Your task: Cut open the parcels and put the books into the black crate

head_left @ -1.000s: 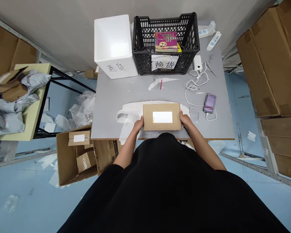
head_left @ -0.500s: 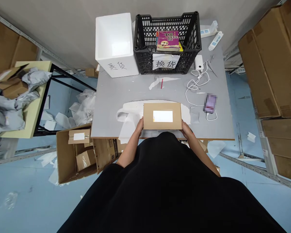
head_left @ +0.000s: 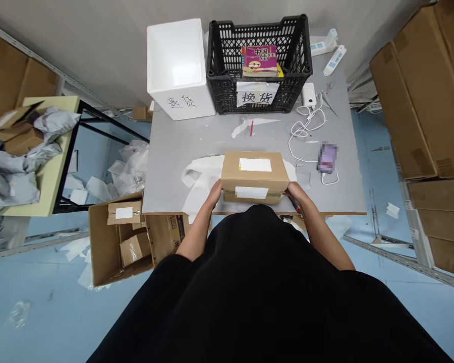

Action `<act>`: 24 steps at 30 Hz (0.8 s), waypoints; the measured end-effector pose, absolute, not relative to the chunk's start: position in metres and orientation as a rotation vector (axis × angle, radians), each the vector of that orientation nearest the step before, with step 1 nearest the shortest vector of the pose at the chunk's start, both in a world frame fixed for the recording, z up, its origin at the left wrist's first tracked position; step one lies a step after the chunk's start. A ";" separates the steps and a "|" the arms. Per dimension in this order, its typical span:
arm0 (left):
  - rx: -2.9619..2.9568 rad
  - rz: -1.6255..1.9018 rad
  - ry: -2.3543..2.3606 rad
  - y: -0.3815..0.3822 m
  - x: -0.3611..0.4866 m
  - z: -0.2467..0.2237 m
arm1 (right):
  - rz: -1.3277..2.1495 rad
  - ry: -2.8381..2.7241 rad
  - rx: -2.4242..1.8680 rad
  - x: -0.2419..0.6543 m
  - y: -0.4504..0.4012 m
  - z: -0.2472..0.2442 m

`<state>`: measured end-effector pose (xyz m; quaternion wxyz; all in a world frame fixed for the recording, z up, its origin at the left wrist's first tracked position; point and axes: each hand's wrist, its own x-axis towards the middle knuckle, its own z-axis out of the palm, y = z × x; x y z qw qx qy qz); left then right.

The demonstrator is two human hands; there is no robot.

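Between my hands, at the near edge of the grey table (head_left: 181,151), are what look like two stacked brown cartons. The upper carton (head_left: 254,169) has a white label on top and sticks out past the lower carton (head_left: 251,197), which also has a white label. My left hand (head_left: 214,194) grips the left side and my right hand (head_left: 295,191) grips the right side. A white plastic sheet (head_left: 200,176) lies under and left of the cartons.
A black plastic crate (head_left: 257,65) holding a book (head_left: 260,60) and a white foam box (head_left: 176,65) stand at the table's far edge. A power bank (head_left: 309,94) and a blurred phone (head_left: 327,158) lie right, with white cable. An open carton (head_left: 117,247) sits on the floor left.
The flat carton with one label now appears raised, with a second labelled carton face showing below it. Both my hands have shifted slightly nearer the table's near edge.
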<state>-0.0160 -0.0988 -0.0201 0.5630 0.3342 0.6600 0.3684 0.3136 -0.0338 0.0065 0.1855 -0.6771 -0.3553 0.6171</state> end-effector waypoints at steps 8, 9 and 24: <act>0.894 0.557 1.851 -0.094 -0.015 0.024 | 1.753 -1.104 -2.056 0.328 -0.006 0.026; 0.886 0.527 1.880 -0.091 -0.015 0.025 | 1.787 -1.115 -2.074 0.328 -0.003 0.027; 0.713 0.513 2.009 -0.045 -0.014 -0.019 | 1.720 -1.146 -2.268 0.311 0.040 0.003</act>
